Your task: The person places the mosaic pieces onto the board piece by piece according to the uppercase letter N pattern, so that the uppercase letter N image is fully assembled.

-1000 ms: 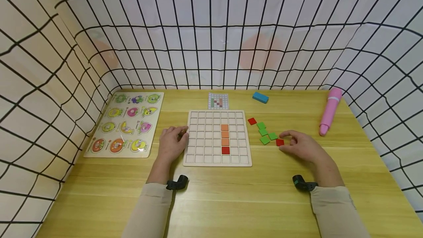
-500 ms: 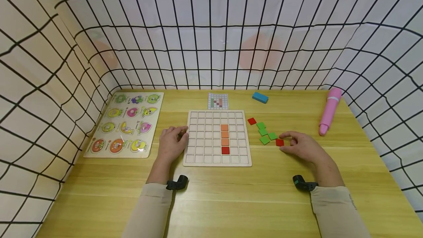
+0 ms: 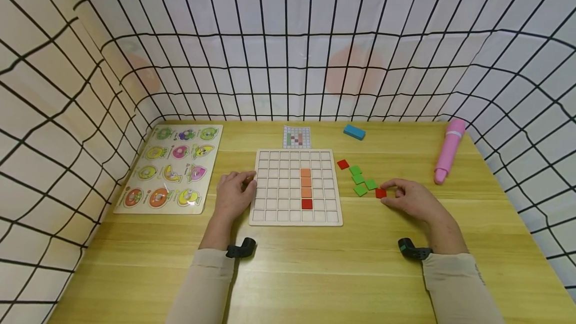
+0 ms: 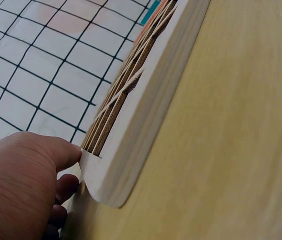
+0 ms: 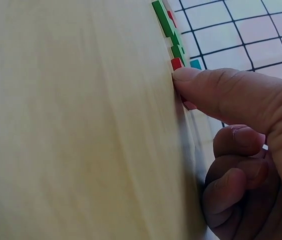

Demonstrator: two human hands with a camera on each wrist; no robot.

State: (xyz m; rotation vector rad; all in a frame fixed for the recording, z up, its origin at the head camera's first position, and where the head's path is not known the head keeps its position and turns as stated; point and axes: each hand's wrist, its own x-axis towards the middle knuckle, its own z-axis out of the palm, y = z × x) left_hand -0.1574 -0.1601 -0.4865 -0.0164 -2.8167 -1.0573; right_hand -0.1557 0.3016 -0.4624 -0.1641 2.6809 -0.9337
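My left hand (image 3: 235, 195) rests at the left edge of a wooden grid board (image 3: 277, 218), its thumb and forefinger against the rim. In the left wrist view the thumb (image 4: 63, 151) touches the board's corner edge. Three orange tiles (image 3: 306, 182) and one red tile (image 3: 307, 204) fill a column of the grid. My right hand (image 3: 411, 199) pinches another red tile (image 3: 380, 193) lying on the table, thumb on its near side and forefinger on its far side. Beside it lie several green tiles (image 3: 358, 179) and a further red tile (image 3: 343, 164).
A small pattern card (image 3: 297, 137) lies behind the board, a blue block (image 3: 354, 132) to its right. On the left is a fruit puzzle board (image 3: 168, 169). A pink cylindrical thing (image 3: 450, 150) lies far right. Black wire mesh (image 3: 288, 69) surrounds the table.
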